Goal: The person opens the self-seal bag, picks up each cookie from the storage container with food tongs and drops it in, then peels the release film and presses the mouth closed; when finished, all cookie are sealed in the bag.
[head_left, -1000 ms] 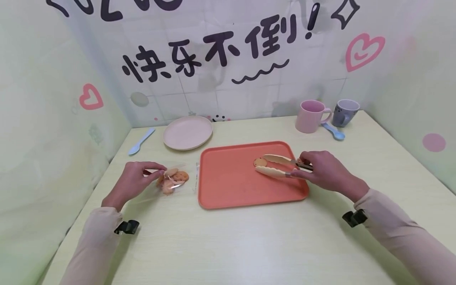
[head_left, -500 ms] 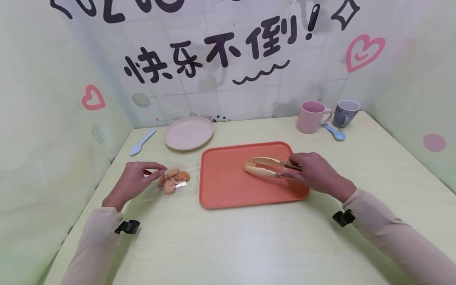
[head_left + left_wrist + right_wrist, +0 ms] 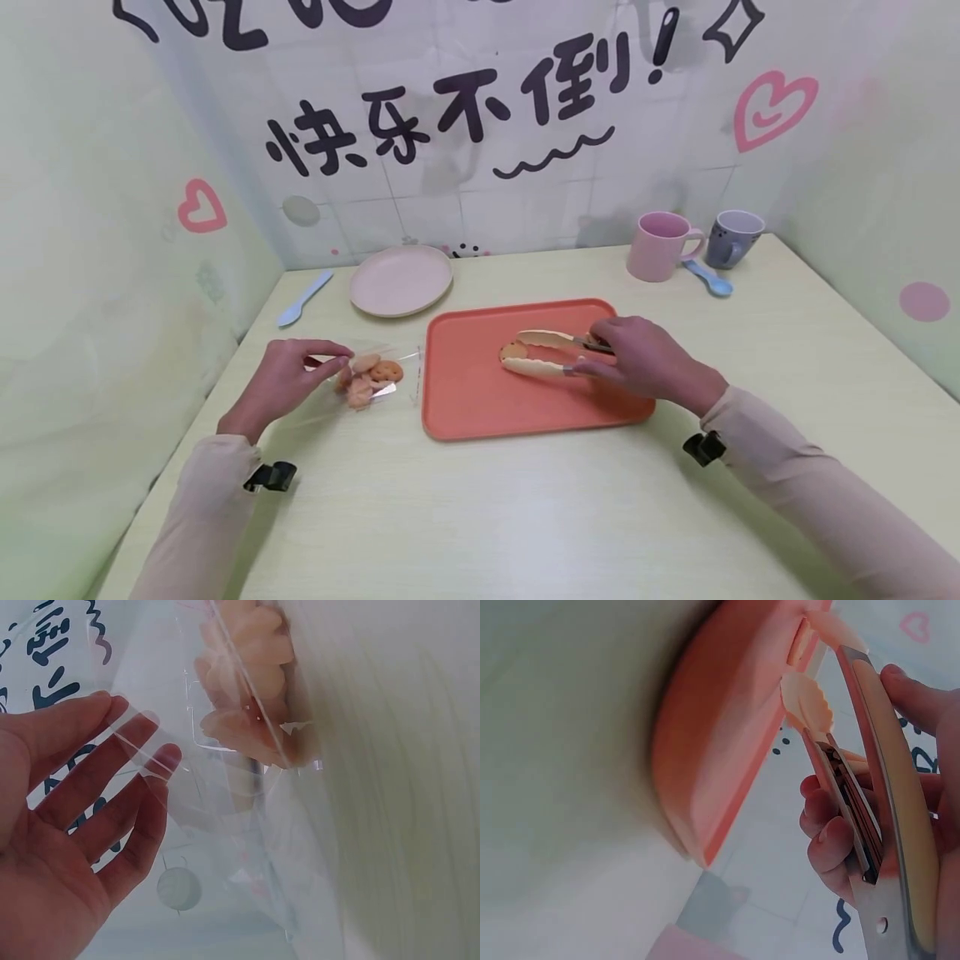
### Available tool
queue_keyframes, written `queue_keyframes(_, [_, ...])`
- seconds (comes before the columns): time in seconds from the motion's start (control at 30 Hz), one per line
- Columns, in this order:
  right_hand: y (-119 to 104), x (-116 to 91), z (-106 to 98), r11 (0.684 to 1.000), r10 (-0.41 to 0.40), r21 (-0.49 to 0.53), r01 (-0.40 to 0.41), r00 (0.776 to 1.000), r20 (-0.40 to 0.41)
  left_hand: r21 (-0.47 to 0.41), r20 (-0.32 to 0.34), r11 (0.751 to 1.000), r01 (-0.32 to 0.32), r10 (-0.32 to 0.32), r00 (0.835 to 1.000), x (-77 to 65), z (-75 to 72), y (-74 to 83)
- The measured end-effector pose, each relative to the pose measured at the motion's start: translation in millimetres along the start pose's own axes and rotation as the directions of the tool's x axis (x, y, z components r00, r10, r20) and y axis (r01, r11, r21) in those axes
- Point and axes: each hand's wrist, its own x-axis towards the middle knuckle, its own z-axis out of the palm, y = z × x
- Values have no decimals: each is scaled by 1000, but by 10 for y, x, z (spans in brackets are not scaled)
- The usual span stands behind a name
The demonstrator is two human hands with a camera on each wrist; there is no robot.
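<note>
In the head view, my left hand [image 3: 288,379] pinches the edge of a clear plastic bag [image 3: 411,360] between thumb and fingers. Several cookies [image 3: 386,372] lie inside the bag, beside the tray. The left wrist view shows the film of the bag [image 3: 232,817] stretching away from the fingertips. My right hand [image 3: 648,358] grips a pair of tongs [image 3: 546,338] with cream scalloped tips, over the orange tray [image 3: 465,408]. A single round cookie [image 3: 513,352] sits between those tips, close over the tray's surface. The tongs' metal arms [image 3: 900,802] run along the right palm.
A pink plate [image 3: 401,281] stands at the back left, with a light blue spoon [image 3: 305,298] beside it. At the back right are a pink mug [image 3: 656,248], a grey-purple mug [image 3: 733,239] and another blue spoon [image 3: 708,279]. Walls enclose the table's back and sides.
My right hand has moved left over the tray, and the tongs and the cookie between their tips have shifted left with it. The left hand keeps its hold on the bag.
</note>
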Motion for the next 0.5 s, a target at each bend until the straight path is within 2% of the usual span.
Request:
queue_keyframes(0.23, [-15,66,12,999,-35,-2,35,999,4,0,-2,1000,3,-3,1000,4,-7,14])
queue_keyframes(0.5, [-38,52,115,996,-89,7,90,993,-77,-11,3,1000,0,0,1000,37,5,10])
